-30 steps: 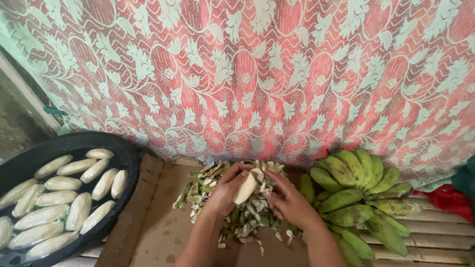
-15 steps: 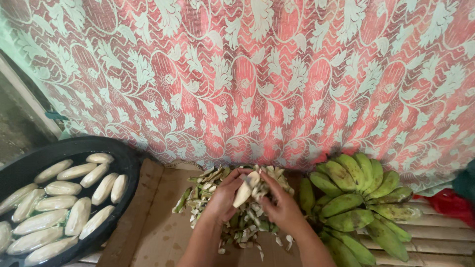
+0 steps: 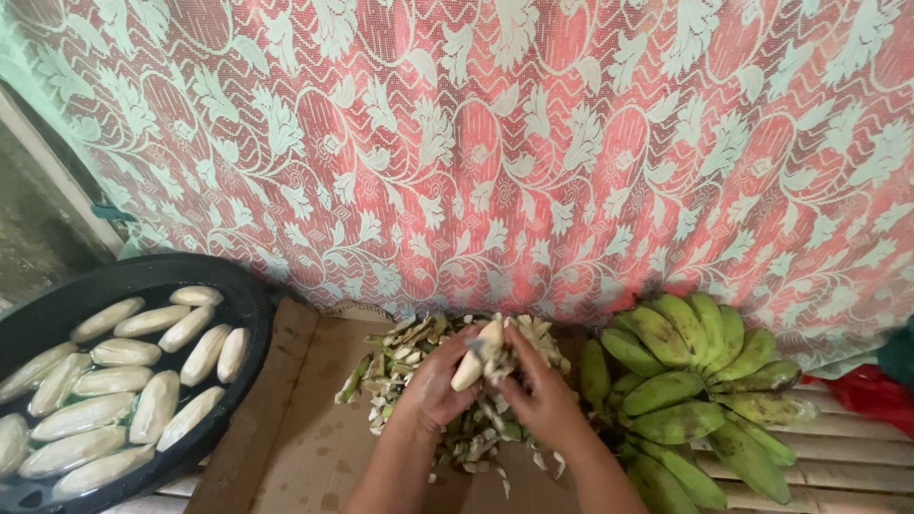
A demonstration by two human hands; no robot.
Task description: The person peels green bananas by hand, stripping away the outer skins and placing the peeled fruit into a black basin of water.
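My left hand (image 3: 433, 383) grips a pale, partly peeled banana (image 3: 478, 354) and holds it tilted above a heap of green and white peelings (image 3: 400, 366). My right hand (image 3: 541, 390) is closed against the banana's upper end; a thin dark tool seems to sit in its fingers, but I cannot make it out. Both hands work over a sheet of brown cardboard (image 3: 305, 438).
A black basin (image 3: 249, 314) at the left holds several peeled white bananas in water. A bunch of green bananas (image 3: 700, 390) lies at the right on wooden slats (image 3: 847, 466). A red and white patterned cloth (image 3: 495, 143) hangs behind. A red cloth (image 3: 871, 390) lies far right.
The banana has been turned more upright and lifted a little. My right hand has slid up toward its tip. Basin and green bunch stay put.
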